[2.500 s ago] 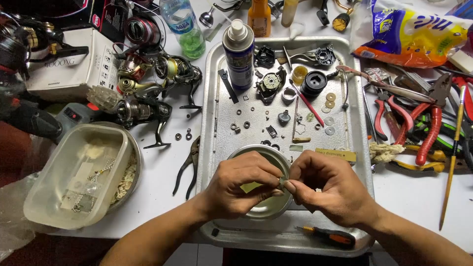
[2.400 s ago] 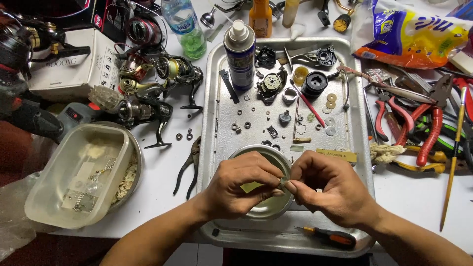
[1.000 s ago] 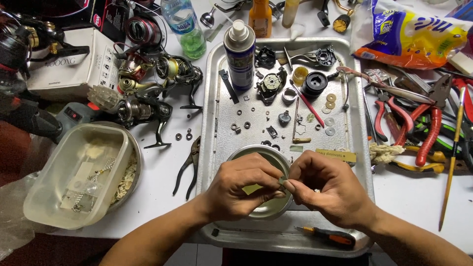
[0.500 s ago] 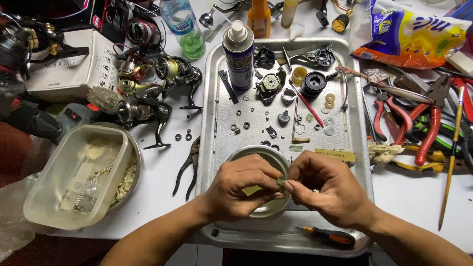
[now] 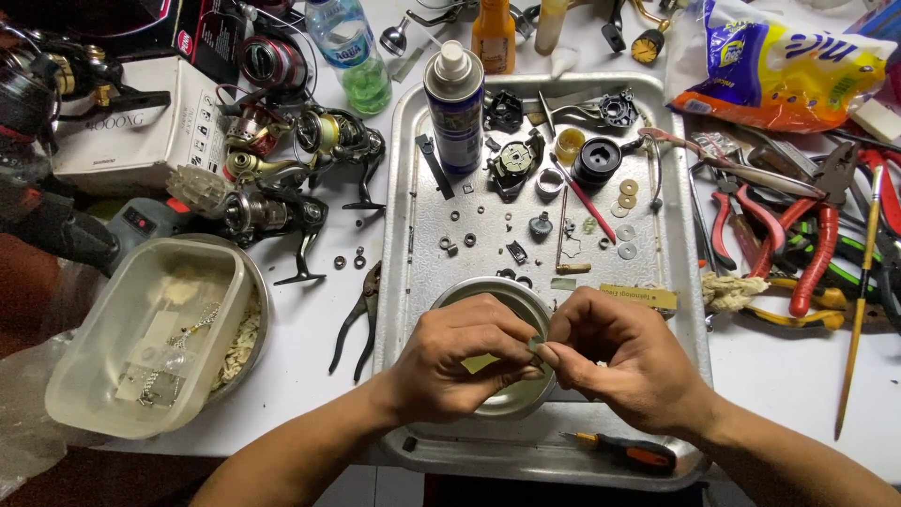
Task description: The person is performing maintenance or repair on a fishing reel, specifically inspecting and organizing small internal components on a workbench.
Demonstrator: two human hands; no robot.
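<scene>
left hand (image 5: 465,361) and right hand (image 5: 615,361): both pinch one small part (image 5: 534,345) over round tin (image 5: 474,293); reel pieces (many, loose) lie unassembled on metal tray (image 5: 413,235).

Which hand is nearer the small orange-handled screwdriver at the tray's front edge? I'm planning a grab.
Right. The right hand lies just above the orange-handled screwdriver; the left hand sits farther left.

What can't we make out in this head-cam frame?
- Small part pinched between the left hand and the right hand: too small, fingertips cover it.
- Round tin: contents hidden by both hands.
- Screwdriver on the metal tray: tip too small.
- Tools at the right edge: cut off.
</scene>
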